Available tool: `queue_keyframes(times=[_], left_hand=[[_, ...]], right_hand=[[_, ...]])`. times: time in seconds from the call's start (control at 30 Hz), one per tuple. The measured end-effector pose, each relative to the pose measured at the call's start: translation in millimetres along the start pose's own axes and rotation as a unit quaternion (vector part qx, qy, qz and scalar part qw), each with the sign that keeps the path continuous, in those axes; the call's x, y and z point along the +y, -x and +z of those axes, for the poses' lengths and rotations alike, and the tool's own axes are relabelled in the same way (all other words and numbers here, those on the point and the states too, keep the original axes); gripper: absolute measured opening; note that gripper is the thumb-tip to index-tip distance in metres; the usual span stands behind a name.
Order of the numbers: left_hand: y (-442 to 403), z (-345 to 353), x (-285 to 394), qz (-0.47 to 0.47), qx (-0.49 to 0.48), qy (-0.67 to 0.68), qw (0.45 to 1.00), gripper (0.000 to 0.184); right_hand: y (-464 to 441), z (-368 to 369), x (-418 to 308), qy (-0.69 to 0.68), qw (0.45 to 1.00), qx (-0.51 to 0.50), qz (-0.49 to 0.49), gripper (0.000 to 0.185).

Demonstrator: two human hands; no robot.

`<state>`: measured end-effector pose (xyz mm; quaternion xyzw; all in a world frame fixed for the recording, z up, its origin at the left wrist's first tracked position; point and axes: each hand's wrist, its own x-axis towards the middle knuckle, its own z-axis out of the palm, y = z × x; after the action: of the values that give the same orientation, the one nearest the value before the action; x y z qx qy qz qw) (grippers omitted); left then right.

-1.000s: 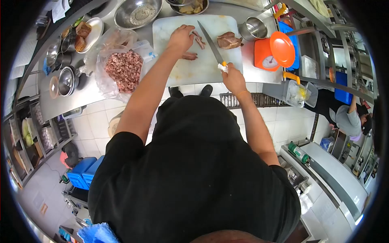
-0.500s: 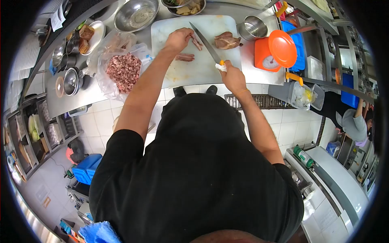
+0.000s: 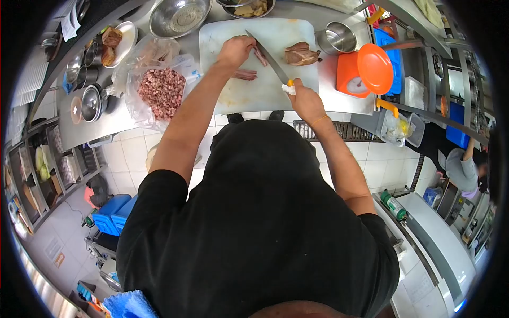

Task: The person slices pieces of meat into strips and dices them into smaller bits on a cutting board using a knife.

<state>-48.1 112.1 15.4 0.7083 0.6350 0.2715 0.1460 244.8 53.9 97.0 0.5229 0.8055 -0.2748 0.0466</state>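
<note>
A long knife (image 3: 269,59) lies slantwise over the white cutting board (image 3: 228,100), its handle in my closed right hand (image 3: 306,98). Against the left side of the blade, near its tip, is a thin strip of meat (image 3: 261,56). My left hand (image 3: 235,51) has its fingers pressed together on the upper end of that strip. Below it, more meat strips (image 3: 245,74) lie on the board beside my left wrist. Toward the board's right edge sits a larger brown piece of meat (image 3: 301,54). A white cloth or paper (image 3: 289,89) shows at the knife handle.
Left of the board is a plastic bag of diced meat (image 3: 161,91). Metal bowls (image 3: 180,18) stand behind. At right are a metal pot (image 3: 336,38) and an orange scale (image 3: 351,78) with a round pan. Another person (image 3: 460,168) is at the far right.
My left hand has come closer to the knife tip, and the blade has shifted left over the strip, with its tip now near my fingers.
</note>
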Motion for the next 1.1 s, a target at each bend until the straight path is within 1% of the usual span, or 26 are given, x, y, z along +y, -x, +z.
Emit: queue_keyframes(times=[0.17, 0.27, 0.37, 0.47, 0.57, 0.67, 0.77, 0.87, 0.97, 1.07, 1.1], left_hand=[[-2, 3, -6, 0.010, -0.007, 0.003, 1.000, 0.016], [-2, 0, -6, 0.004, -0.036, 0.001, 0.999, 0.016], [-2, -13, 5, 0.019, -0.056, 0.016, 0.998, 0.018], [-1, -10, 2, 0.022, -0.064, 0.006, 0.998, 0.020], [4, -8, 1, 0.032, -0.039, 0.006, 0.999, 0.025], [11, -17, 7, 0.031, -0.053, 0.007, 0.998, 0.030], [11, -23, 4, 0.068, -0.109, -0.053, 0.990, 0.045], [7, -40, 19, 0.058, -0.157, -0.058, 0.984, 0.050], [6, -24, 6, 0.160, -0.091, -0.052, 0.982, 0.053], [0, -23, 5, 0.191, -0.138, -0.075, 0.969, 0.049], [-1, -23, 4, 0.200, -0.147, -0.078, 0.966, 0.045]], right_hand=[[-17, 20, -1, -0.005, 1.000, -0.005, 0.009, 0.031], [-39, 35, -10, -0.007, 1.000, 0.010, 0.014, 0.033], [-54, 31, -17, -0.010, 1.000, 0.022, -0.001, 0.036], [-52, 27, -17, -0.005, 1.000, 0.030, 0.003, 0.037], [-35, 8, -19, 0.007, 0.999, 0.035, 0.017, 0.035], [-20, 2, -10, 0.028, 0.999, 0.032, 0.024, 0.034], [-2, 1, -4, 0.033, 0.999, 0.027, 0.030, 0.033], [12, 10, -1, 0.033, 0.997, 0.042, 0.050, 0.032], [18, 20, 3, 0.004, 0.996, 0.043, 0.071, 0.032], [23, 27, 8, -0.037, 0.994, 0.039, 0.093, 0.034], [25, 31, 12, -0.045, 0.994, 0.044, 0.089, 0.036]])
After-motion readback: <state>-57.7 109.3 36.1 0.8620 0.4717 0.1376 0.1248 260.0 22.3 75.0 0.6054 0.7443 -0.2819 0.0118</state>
